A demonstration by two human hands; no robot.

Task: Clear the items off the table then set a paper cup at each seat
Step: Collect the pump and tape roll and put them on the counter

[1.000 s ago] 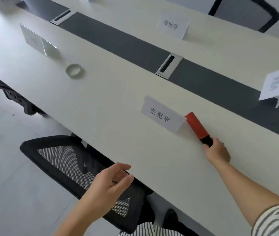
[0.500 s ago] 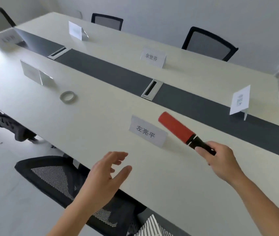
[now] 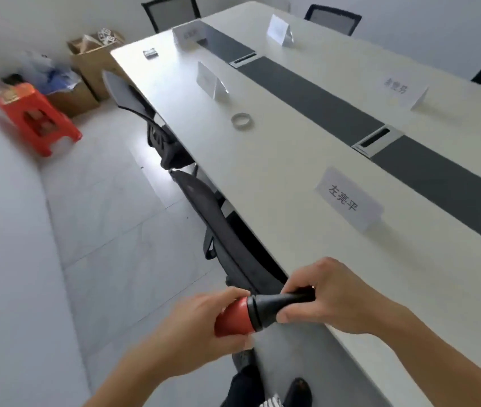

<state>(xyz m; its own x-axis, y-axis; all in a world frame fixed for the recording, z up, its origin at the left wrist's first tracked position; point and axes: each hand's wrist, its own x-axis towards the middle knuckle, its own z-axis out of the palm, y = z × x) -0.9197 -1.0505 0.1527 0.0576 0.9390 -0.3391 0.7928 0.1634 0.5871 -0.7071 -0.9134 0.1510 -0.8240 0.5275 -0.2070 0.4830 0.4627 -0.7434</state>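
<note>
Red-and-black tool [image 3: 251, 314] between left hand [image 3: 192, 327], right hand [image 3: 333, 301]

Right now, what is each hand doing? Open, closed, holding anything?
Left hand: closed around the red end of the red-and-black tool.
Right hand: closed on the same tool's black handle.

Long white table [image 3: 277, 160], dark centre strip [image 3: 315, 95], two metal cable ports [image 3: 376, 141] set in strip. Black mesh chairs [image 3: 227, 236] tucked along near edge; more chairs [image 3: 171, 10] at far end and far side. Floor [image 3: 110, 201] pale grey tile. Walls [image 3: 409, 13] plain pale grey. Far corner: red plastic stool [image 3: 39, 121], cardboard boxes [image 3: 92, 60] beside it, plastic bags on top. Light even, diffuse.
</note>
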